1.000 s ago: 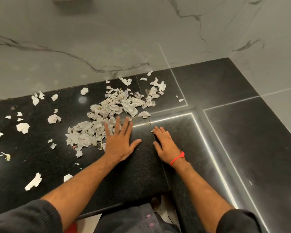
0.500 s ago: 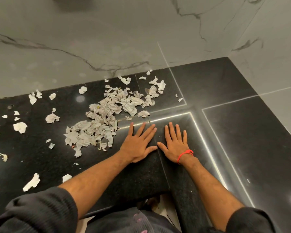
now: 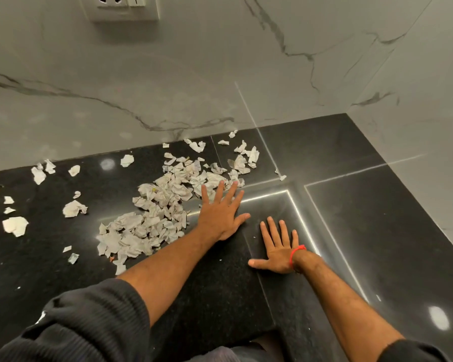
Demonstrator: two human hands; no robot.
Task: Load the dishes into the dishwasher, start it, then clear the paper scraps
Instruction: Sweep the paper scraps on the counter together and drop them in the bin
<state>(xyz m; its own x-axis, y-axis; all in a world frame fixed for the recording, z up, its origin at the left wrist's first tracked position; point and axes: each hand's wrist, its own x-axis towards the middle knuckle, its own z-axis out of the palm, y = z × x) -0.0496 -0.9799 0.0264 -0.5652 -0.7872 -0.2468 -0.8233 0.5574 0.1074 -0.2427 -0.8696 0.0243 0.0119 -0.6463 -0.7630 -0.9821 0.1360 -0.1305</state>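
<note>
— Where are the paper scraps (image 3: 157,212) lying?

— On the black table (image 3: 377,231), in a loose heap left of centre. Its long axis runs diagonally, from the near left up toward the far right, where it thins out by the marble wall (image 3: 168,87). Stray bits sit well apart from it, further left along the wall and near the left edge.

— And the left hand (image 3: 220,215)?

— Flat on the table, palm down, fingers (image 3: 232,194) straight and spread, pointing away from the person toward the wall. The fingertips touch the far right end of the heap; the outer edge of the hand lies just beside the scraps. It grips nothing.

— The right hand (image 3: 279,253)?

— Also flat and palm down, nearer the person and to the right of the left hand, apart from it. Its fingers (image 3: 272,228) are straight and fanned, thumb stuck out to the left. It touches only bare table, no paper. A red band (image 3: 296,254) circles its wrist.

— Anything else?

— A socket plate (image 3: 124,7) on the wall, top left, and dark sleeves pushed up both forearms.
</note>
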